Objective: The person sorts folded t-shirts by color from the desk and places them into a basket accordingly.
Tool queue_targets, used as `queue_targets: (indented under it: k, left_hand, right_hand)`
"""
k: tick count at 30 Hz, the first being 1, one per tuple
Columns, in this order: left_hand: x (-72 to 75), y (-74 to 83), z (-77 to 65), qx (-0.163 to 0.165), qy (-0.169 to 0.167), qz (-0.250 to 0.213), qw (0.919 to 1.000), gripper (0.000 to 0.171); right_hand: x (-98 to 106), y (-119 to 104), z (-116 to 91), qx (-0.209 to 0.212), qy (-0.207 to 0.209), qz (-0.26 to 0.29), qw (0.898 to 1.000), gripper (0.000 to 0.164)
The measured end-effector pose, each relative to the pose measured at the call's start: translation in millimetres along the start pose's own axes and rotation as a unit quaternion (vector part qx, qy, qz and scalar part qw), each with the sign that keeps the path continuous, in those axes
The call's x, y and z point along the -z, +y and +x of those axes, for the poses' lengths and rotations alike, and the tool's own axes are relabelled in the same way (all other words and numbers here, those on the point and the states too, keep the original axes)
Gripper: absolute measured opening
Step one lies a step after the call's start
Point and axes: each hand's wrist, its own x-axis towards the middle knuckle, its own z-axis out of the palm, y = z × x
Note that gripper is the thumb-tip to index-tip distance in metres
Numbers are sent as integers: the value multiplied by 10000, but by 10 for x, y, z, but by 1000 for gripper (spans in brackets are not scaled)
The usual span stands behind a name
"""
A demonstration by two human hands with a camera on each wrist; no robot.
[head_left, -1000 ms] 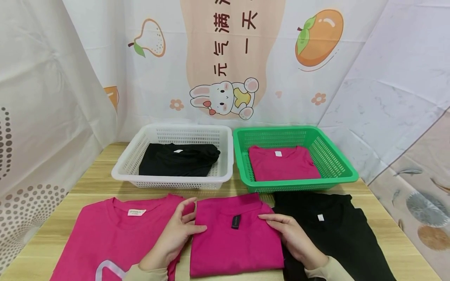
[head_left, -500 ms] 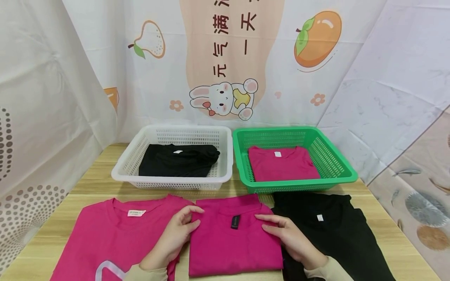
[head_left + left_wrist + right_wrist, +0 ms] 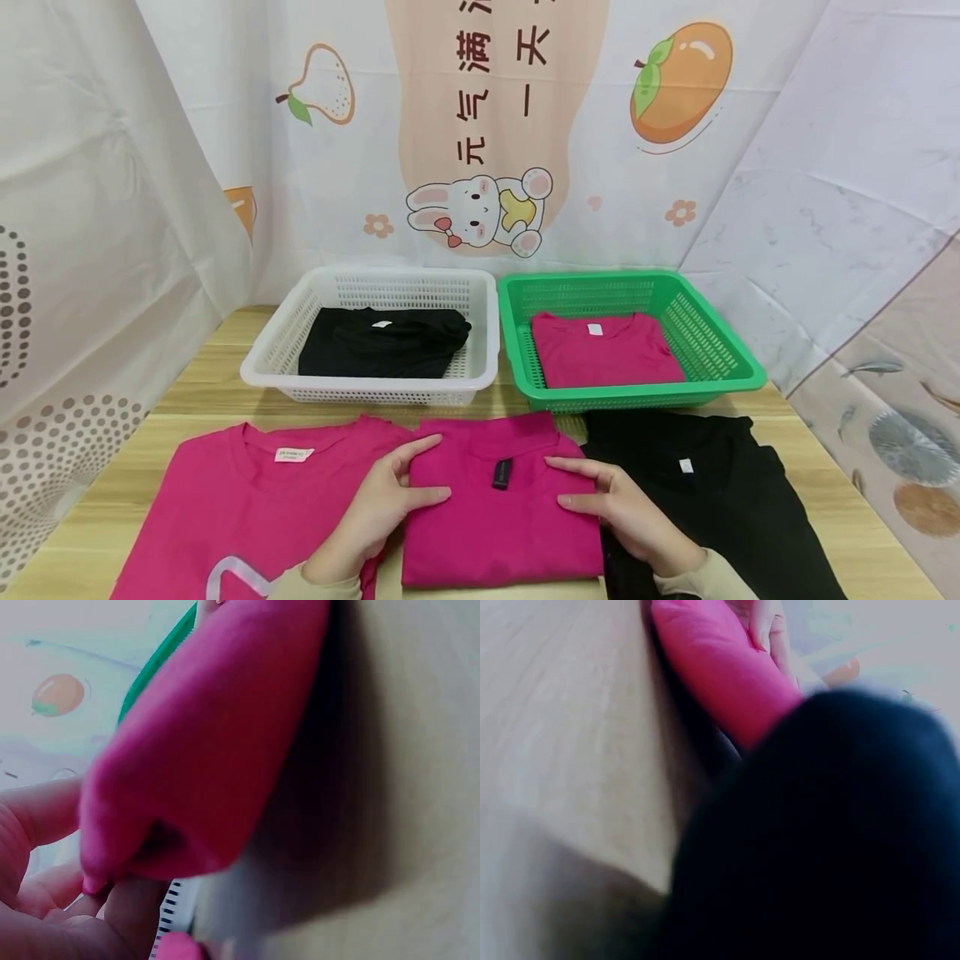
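A folded magenta shirt (image 3: 502, 533) with a black neck tag lies front and centre in the head view. My left hand (image 3: 382, 500) holds its left side; the left wrist view shows fingers (image 3: 131, 922) under the bunched end of the shirt (image 3: 202, 742). My right hand (image 3: 626, 508) is at the opposite side, thumb and forefinger spread over the top, its other fingers hidden. A pink shirt (image 3: 247, 492) with a white tag spreads beneath my left forearm, and a black shirt (image 3: 720, 508) lies under my right. Dark cloth (image 3: 832, 825) blocks much of the right wrist view.
Behind the shirts stand a white basket (image 3: 367, 386) holding a folded black garment (image 3: 375, 346) and a green basket (image 3: 645, 393) holding a folded pink shirt (image 3: 607, 354). All rest on a wooden table (image 3: 187, 392), with a printed curtain (image 3: 330, 208) at the back.
My left fingers drew together, then spread again, the thumb now over the magenta shirt's left edge. My right thumb and forefinger have opened wider apart on its right side. The baskets stay put.
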Motion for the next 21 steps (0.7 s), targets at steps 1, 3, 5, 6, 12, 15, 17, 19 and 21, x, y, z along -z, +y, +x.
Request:
queue_targets:
  k: [1, 3, 5, 6, 12, 15, 17, 19, 21]
  left_hand:
    - [-17, 21, -10, -39, 80, 23, 10000, 73]
    - [-42, 68, -35, -101, 229, 53, 9997, 72]
    - [-57, 119, -63, -157, 319, 73, 9993, 70]
    - [-62, 146, -79, -179, 341, 101, 9992, 70]
    - [-80, 285, -180, -225, 243, 326, 9989, 73]
    - [-80, 354, -233, -220, 269, 484, 9982, 76]
    - [-79, 406, -273, -271, 270, 599, 9975, 79]
    - [-77, 464, -318, -312, 232, 676, 9970, 81]
    - [-76, 526, -364, -328, 135, 673, 9971, 83]
  right_hand:
    - [2, -13, -7, 52, -104, 42, 9999, 55]
    - [8, -45, -22, 114, -255, 123, 9995, 56]
    - [13, -85, -38, 198, -360, 185, 9990, 55]
    - [15, -106, -48, 263, -398, 202, 9987, 55]
    - [20, -242, -120, 567, -545, 107, 9968, 51]
    - [11, -312, -151, 668, -627, 70, 9958, 49]
    - [1, -353, -173, 741, -681, 74, 9949, 48]
    - [-12, -390, -195, 841, -735, 90, 9937, 48]
    - [-24, -426, -221, 966, -759, 105, 9924, 48]
